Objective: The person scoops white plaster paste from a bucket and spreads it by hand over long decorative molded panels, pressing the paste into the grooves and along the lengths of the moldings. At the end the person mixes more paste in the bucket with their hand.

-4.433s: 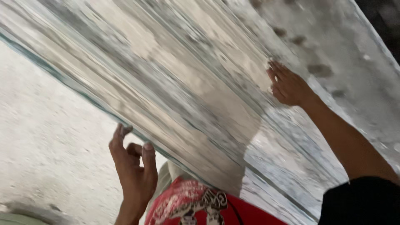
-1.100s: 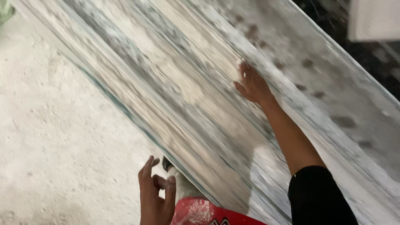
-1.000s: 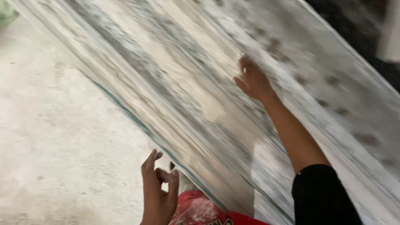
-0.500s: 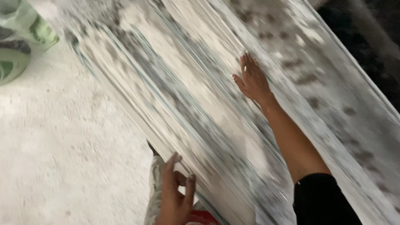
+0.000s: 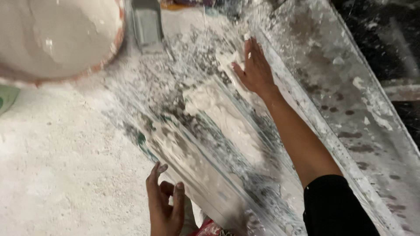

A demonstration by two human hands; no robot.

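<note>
Across the middle of the view, running from eleven o'clock down to five o'clock, lies a long pale slab smeared with white paste and grey streaks, tilted over a rough white dusty floor. The right hand rests flat on the slab's upper face at one o'clock, fingers stretched and close together. The left hand, at six o'clock, sits just beside the slab's lower edge, fingers loosely curled and slightly apart, clamped on nothing visible. At eleven o'clock a round white-coated basin with a reddish rim stands near a grey metal trowel blade.
</note>
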